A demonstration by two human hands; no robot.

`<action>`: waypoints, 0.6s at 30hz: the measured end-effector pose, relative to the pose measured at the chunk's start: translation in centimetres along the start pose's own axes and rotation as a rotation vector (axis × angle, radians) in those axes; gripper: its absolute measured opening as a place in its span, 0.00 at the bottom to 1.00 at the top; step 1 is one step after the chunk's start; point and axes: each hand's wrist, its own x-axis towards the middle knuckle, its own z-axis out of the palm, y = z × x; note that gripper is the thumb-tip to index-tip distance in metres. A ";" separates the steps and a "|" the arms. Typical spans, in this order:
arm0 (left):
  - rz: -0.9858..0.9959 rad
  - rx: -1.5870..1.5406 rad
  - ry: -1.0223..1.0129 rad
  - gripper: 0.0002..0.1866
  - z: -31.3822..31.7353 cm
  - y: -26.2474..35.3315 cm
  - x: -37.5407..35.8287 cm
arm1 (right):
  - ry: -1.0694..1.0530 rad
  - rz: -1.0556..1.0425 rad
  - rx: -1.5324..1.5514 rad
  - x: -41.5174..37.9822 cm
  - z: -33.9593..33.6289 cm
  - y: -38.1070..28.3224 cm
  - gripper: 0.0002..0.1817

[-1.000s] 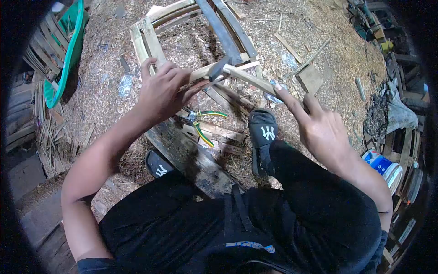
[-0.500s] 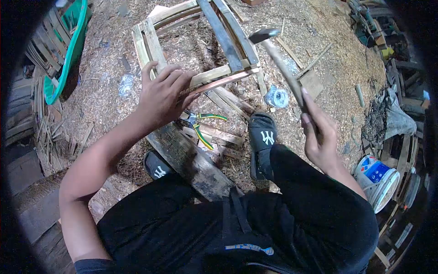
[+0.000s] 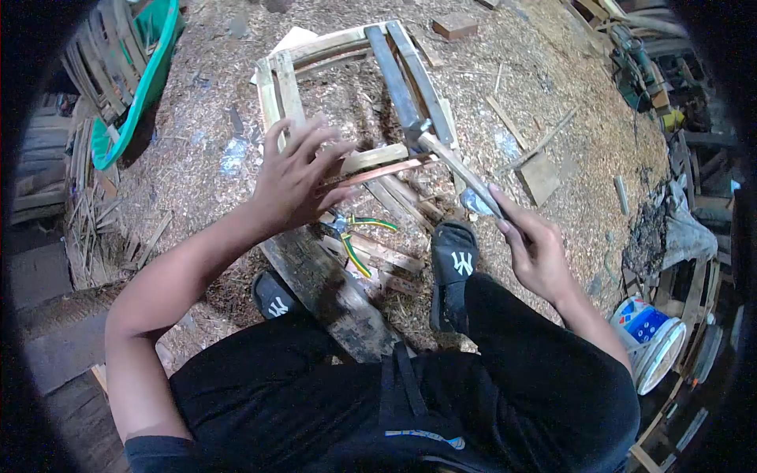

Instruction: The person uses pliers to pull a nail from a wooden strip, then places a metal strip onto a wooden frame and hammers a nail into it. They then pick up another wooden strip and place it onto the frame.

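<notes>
My right hand (image 3: 536,248) is wrapped round the handle of a hammer (image 3: 461,169), whose head is down at the near right corner of a wooden slatted frame (image 3: 290,91). Over the frame's near left corner, my left hand (image 3: 296,177) has its fingers spread and somewhat blurred; whether it touches the wood I cannot tell. Two dark slats (image 3: 394,79) form the frame's right side. A thin reddish strip (image 3: 386,171) runs along its near edge. Below lie pliers with green and yellow handles (image 3: 359,256), beside a weathered plank (image 3: 323,292).
Wood scraps (image 3: 540,177) lie on the shavings-covered ground at the right. A green container (image 3: 146,94) with slats is at the upper left. At the lower right sits a white and blue bucket (image 3: 650,339). A brick-like block (image 3: 455,26) lies beyond the frame.
The hammer head has swung down and left onto the frame's corner, with my right hand moving left. My left hand's fingers have lifted and spread. The view has shifted slightly.
</notes>
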 end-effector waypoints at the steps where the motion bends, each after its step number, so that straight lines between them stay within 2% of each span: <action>1: -0.003 -0.024 0.106 0.37 -0.3 -0.1 0.0 | 0.000 -0.014 0.000 0.1 0.5 0.2 0.30; 2: -0.043 -0.043 0.126 0.43 -0.6 -0.2 -0.1 | 0.086 0.047 0.016 0.3 1.1 0.3 0.29; 3: -0.050 -0.037 0.132 0.43 -0.4 -0.4 -0.2 | 0.172 0.112 0.034 0.6 1.3 0.3 0.28; 4: -0.242 -0.159 0.184 0.44 0.4 -0.7 -0.5 | 0.124 0.364 0.054 1.1 1.2 0.2 0.26; 5: -0.431 -0.282 0.237 0.45 1.4 -1.1 -0.7 | 0.125 0.355 0.053 1.6 2.1 2.2 0.26; 6: -0.538 -0.365 0.277 0.44 2.8 -2.0 -0.9 | 0.282 0.206 0.071 2.0 4.2 6.2 0.25; 7: -0.538 -0.358 0.280 0.44 2.9 -2.3 -0.8 | 0.436 0.057 0.090 2.6 5.9 9.4 0.25; 8: -0.565 -0.419 0.333 0.44 2.9 -2.3 -0.7 | 0.437 0.053 0.095 3.5 6.8 11.2 0.25; 10: -0.636 -0.487 0.373 0.47 2.6 -2.1 -0.1 | 0.481 0.195 0.083 5.4 8.1 13.7 0.23; 11: -0.637 -0.482 0.372 0.47 2.4 -1.8 0.4 | 0.481 0.194 0.088 6.0 8.5 14.5 0.23; 13: -0.921 -0.645 0.342 0.48 1.9 -1.1 1.5 | 0.447 0.278 -0.046 7.3 9.3 15.9 0.23; 14: -1.017 -0.581 0.341 0.43 2.5 -1.2 1.7 | 0.458 0.221 -0.074 7.6 10.1 17.7 0.24; 15: -1.021 -0.575 0.345 0.43 2.5 -1.5 1.7 | 0.455 0.215 -0.069 7.6 11.0 19.1 0.24; 17: -0.982 -1.243 0.352 0.45 2.3 -1.9 1.8 | 0.365 0.356 -0.147 8.0 11.9 20.5 0.24; 18: -0.952 -1.247 0.355 0.40 2.1 -1.9 1.8 | 0.362 0.354 -0.146 8.3 12.0 20.6 0.24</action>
